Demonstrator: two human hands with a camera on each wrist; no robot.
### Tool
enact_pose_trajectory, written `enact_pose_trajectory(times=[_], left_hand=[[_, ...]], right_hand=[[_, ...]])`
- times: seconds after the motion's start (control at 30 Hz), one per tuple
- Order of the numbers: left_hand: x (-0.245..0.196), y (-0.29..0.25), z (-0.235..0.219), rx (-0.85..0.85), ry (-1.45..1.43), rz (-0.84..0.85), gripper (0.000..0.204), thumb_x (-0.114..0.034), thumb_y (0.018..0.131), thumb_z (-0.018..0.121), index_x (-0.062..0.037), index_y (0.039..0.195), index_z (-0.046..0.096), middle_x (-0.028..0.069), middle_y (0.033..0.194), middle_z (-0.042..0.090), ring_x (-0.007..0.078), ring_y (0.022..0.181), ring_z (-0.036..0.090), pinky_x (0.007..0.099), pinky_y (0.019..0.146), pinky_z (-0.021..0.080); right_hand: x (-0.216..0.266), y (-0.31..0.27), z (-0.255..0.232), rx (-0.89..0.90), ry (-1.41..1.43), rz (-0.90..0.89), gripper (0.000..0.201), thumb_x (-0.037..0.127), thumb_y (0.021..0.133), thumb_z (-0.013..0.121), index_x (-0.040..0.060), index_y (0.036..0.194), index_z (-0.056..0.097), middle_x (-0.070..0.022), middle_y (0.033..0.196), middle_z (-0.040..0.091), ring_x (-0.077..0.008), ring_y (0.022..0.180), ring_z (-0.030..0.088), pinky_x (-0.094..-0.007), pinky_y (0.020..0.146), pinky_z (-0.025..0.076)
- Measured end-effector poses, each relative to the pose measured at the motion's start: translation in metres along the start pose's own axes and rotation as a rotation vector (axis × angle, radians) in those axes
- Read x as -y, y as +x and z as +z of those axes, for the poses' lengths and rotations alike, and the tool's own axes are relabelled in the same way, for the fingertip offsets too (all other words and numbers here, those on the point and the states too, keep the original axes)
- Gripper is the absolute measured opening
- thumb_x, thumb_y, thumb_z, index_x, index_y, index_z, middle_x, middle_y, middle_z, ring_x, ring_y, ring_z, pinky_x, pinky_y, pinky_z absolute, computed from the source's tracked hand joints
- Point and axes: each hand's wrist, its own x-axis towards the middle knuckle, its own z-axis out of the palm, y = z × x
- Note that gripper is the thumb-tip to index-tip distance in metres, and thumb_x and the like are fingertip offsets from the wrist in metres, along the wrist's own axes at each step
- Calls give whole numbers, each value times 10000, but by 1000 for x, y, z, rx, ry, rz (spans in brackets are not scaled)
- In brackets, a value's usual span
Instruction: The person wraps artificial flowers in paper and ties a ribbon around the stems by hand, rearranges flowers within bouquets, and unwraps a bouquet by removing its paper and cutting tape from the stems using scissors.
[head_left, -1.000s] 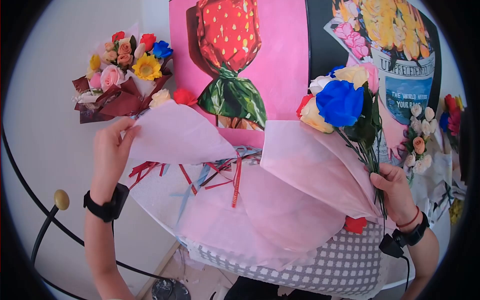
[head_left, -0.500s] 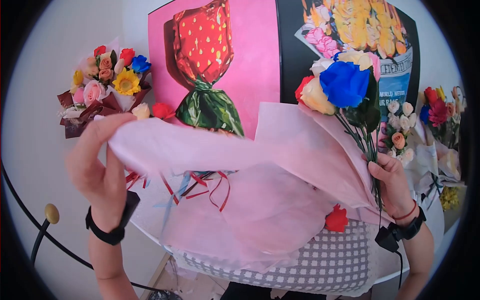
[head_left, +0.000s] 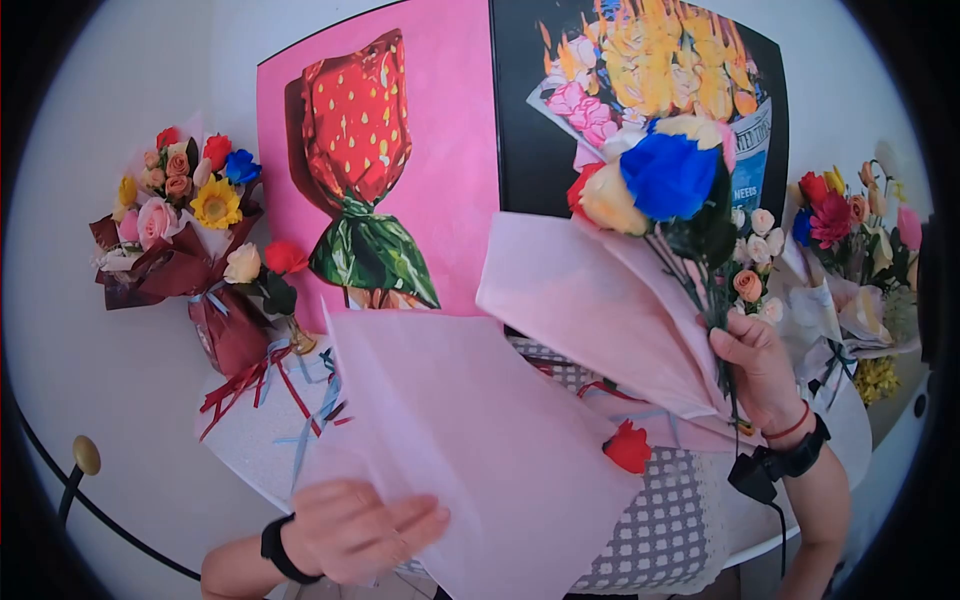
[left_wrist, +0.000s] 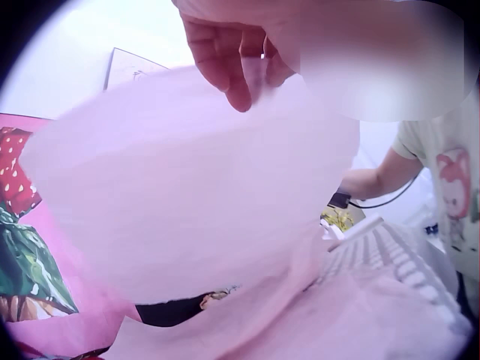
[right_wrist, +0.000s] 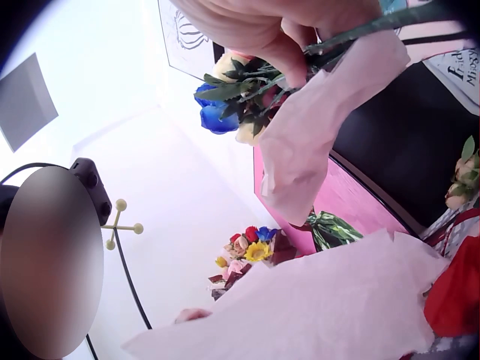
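My right hand (head_left: 758, 365) grips the stems of a bunch of artificial roses (head_left: 668, 175), with a big blue bloom in front and cream, red and pink ones around it. Folded pink wrapping paper (head_left: 590, 310) lies against those stems, caught in the same grip. At the lower left, my left hand (head_left: 365, 530) pinches the edge of a separate pink paper sheet (head_left: 480, 430). In the left wrist view that sheet (left_wrist: 202, 187) hangs broad from the fingertips. A loose red flower head (head_left: 627, 447) shows beside the sheet's right edge.
A maroon-wrapped bouquet (head_left: 185, 225) stands at the left, beside a small vase (head_left: 300, 338) holding a cream and a red rose. Red and blue ribbons (head_left: 270, 385) trail over the white table. More bouquets (head_left: 840, 230) stand at the right. Two large pictures (head_left: 455, 150) rise behind.
My left hand has swung the pink sheet from the upper left down toward the table's front edge. The right hand keeps its hold on the stems. The head view has shifted right.
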Motion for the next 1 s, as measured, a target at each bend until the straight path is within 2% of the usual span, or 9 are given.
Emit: enact_pose_trajectory(times=[0.1,0.17,0.23,0.27,0.5,0.63,0.83,0.93,1.0], left_hand=[[-28,-4,7,182,90,-71,290,-92,619,603,-105,904,652,-36,829,632,53,457,416,174,446,313],[-36,-6,13,177,-12,-86,349,-68,630,638,-43,977,623,16,833,619,88,495,468,221,450,337],[-44,-6,18,314,-65,-91,419,-102,601,561,5,1004,600,43,828,586,116,546,480,228,504,394],[-43,-12,29,309,48,-52,317,-93,595,575,-88,905,640,-53,784,591,36,479,417,163,458,303],[-46,-10,51,328,4,-111,381,-135,547,553,-56,915,616,-53,701,523,47,470,405,167,452,306],[-51,-13,44,397,29,-128,362,-141,544,543,-62,890,613,-57,682,510,46,456,404,170,439,303],[-51,-24,36,496,-88,-112,275,-211,662,558,-17,857,578,-3,635,471,97,437,450,212,425,342],[-42,-22,30,405,-412,-302,307,-320,731,585,-30,833,567,2,624,465,147,460,484,249,436,371],[-25,-18,22,488,-527,-319,373,-406,743,604,-47,830,558,20,691,497,183,555,522,274,475,408]], right_hand=[[-5,-3,1,13,24,49,212,3,809,572,-21,1017,607,-33,947,627,-70,829,549,-203,770,407],[-11,-4,7,38,40,97,213,-6,810,566,-21,1018,608,-33,948,627,-71,821,552,-204,764,412],[-18,-4,14,90,26,199,201,28,819,569,-29,1009,603,-21,940,616,-65,826,542,-201,771,410],[-23,-4,17,136,32,222,200,32,819,574,-31,1006,604,-19,933,614,-66,818,539,-203,765,408],[-31,-17,63,306,-106,374,195,24,810,579,-26,995,614,5,890,600,-51,798,514,-201,738,401],[-52,-28,86,358,-94,455,158,20,808,584,-31,952,623,33,796,580,-15,701,474,-168,627,391],[-68,-34,102,486,-183,644,170,39,834,556,-48,969,611,27,779,581,-29,687,480,-172,619,400],[-67,-34,103,497,-261,686,176,34,826,564,-50,974,609,-8,895,573,-44,750,494,-195,654,416],[-71,-33,101,424,-176,466,179,29,813,578,-55,969,606,-38,1037,519,-69,826,501,-217,701,422]])
